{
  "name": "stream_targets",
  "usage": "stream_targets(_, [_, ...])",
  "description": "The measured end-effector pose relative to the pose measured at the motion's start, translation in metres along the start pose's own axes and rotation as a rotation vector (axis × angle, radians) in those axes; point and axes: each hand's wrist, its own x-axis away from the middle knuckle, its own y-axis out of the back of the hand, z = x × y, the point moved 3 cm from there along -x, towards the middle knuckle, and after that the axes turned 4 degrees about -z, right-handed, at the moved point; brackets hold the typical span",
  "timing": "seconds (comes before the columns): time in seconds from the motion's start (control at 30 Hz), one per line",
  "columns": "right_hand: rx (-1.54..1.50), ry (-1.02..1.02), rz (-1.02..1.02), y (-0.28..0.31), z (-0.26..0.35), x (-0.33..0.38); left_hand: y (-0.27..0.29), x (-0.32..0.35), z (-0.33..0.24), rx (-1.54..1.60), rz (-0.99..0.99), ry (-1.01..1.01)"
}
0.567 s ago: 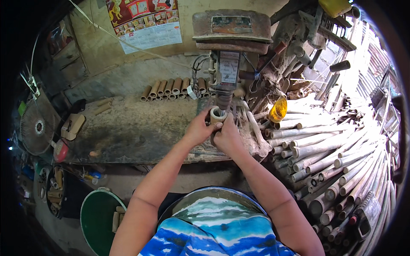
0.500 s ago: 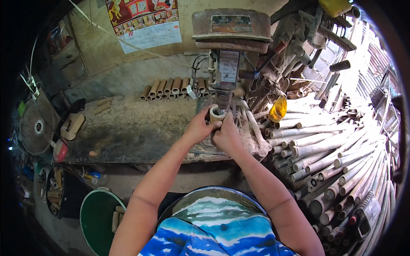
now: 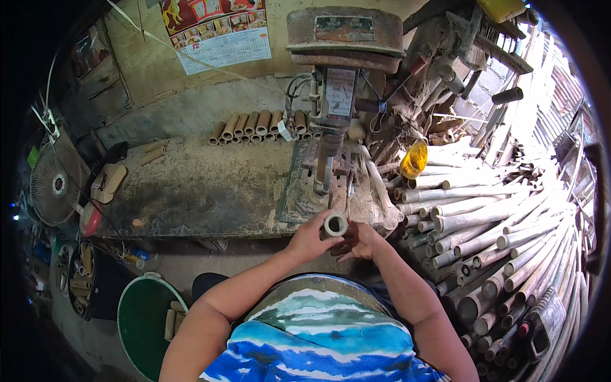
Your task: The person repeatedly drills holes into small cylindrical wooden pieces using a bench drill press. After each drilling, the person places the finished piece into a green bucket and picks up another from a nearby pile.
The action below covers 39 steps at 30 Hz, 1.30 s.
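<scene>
A short bamboo tube (image 3: 335, 233) stands upright before my body, just off the bench's front edge, its pale cut rim and dark hollow facing up. My left hand (image 3: 310, 239) grips it from the left, thumb and fingers wrapped round its side. On the tube's other side, my right hand (image 3: 361, 240) has its fingers apart, close to or lightly touching the lower part; exact contact is hidden. Beyond my hands is a rusty drill press (image 3: 345, 35), with a thick cutting bit (image 3: 324, 177) pointing down over its base.
Short tubes (image 3: 262, 124) are stacked along the back of the dusty bench (image 3: 191, 184). Long bamboo poles (image 3: 484, 216) fill the right side, a yellow container (image 3: 414, 159) above them. A green bucket (image 3: 137, 325) and a fan (image 3: 57, 186) are on the left.
Both hands have drawn the tube away from the drill bit, back toward my body. The right hand has loosened from its grip, and its fingers have spread.
</scene>
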Motion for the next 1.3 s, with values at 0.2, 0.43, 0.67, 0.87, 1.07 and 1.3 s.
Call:
stream_targets(0.2, [0.12, 0.279, -0.05, -0.009, 0.03, -0.014, -0.005, 0.015, -0.003, -0.17, 0.139, -0.613])
stream_targets(0.43, [0.857, 0.764, -0.315, -0.041, 0.041, 0.001, -0.005, -0.031, 0.048, 0.174, -0.099, 0.304])
stream_targets(0.67, [1.047, 1.06, -0.48, -0.088, 0.067, 0.021, 0.021, -0.064, 0.012, 0.02, -0.106, 0.258])
stream_targets(0.87, [0.91, 1.252, -0.472, -0.12, 0.073, 0.042, 0.047, -0.067, -0.013, -0.104, -0.163, 0.139])
stream_targets(1.07, [0.927, 1.194, -0.474, -0.124, 0.083, 0.026, 0.052, -0.072, 0.0, 0.02, -0.263, 0.016])
stream_targets(1.3, [0.968, 1.242, -0.509, -0.113, 0.099, 0.028, 0.048, -0.091, -0.009, -0.072, -0.241, 0.049])
